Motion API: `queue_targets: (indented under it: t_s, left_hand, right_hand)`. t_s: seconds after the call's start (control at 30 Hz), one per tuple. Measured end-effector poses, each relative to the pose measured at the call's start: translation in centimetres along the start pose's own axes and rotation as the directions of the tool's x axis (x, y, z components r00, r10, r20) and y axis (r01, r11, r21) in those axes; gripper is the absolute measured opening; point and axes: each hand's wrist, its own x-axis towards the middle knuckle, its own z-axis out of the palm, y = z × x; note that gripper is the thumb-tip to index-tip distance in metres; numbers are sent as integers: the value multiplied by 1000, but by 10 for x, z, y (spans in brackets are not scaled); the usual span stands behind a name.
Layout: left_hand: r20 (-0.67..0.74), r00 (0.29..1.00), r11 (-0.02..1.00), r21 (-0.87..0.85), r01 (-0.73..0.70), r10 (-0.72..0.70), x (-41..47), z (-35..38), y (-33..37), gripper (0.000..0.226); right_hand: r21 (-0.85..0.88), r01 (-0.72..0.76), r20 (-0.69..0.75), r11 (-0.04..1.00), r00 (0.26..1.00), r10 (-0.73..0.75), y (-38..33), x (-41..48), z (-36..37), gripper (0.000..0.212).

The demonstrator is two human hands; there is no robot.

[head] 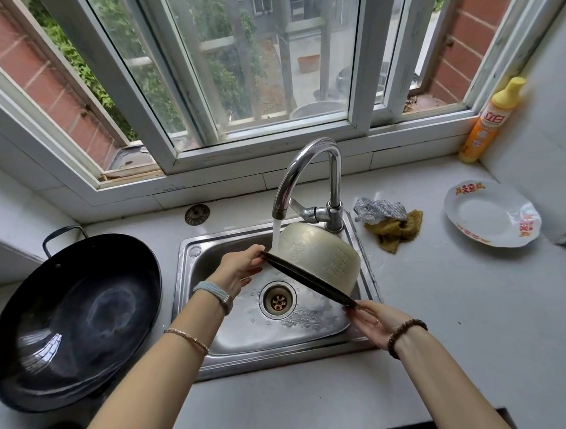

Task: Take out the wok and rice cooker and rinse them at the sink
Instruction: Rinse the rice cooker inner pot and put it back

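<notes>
The rice cooker pot (318,254), pale metal with a dark rim, is tipped mouth-down and towards me over the steel sink (206,258). My left hand (238,270) grips the rim at its far left end, and my right hand (372,323) grips the rim at its near right end. Water runs from the curved tap (305,168) onto the pot's outer wall. The black wok (73,318) rests on the counter left of the sink, hollow side up and wet.
Two cloths (387,220) lie right of the tap. A white plate (490,213) sits further right. An orange detergent bottle (490,120) stands in the window corner. A round drain cover (196,214) lies behind the sink. The drain (277,300) is open.
</notes>
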Motion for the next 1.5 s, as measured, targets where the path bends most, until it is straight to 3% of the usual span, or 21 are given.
queue_targets:
  t_s: [0.13,0.47,0.6,0.73,0.9,1.27,1.5]
  left_hand:
    - [-10,1000,1000,-7,15,-15,4,-11,-1,18]
    - [-79,990,988,-109,107,-116,4,-59,-16,22]
    - [-85,987,979,-161,125,-139,9,-77,-29,20]
    - [-120,983,965,-239,107,-138,13,-92,-38,19]
    - [-163,977,951,-300,80,-134,6,-105,-41,14]
    - [-153,975,944,-315,104,-158,-3,-132,-54,7]
    - [-129,971,940,-307,152,-200,-15,-136,-66,7]
  right_hand:
    - [11,38,40,999,998,-39,-4,-2,17,7]
    - [-12,81,89,997,993,-80,-1,-7,74,6]
    - [-35,116,72,993,991,-114,5,-3,92,23]
    - [-53,115,88,992,990,-110,7,-4,110,8]
    - [-52,145,112,988,984,-139,13,2,129,5]
    - [-65,106,200,992,976,-91,28,10,139,14]
    - [-68,104,168,992,981,-92,39,7,124,4]
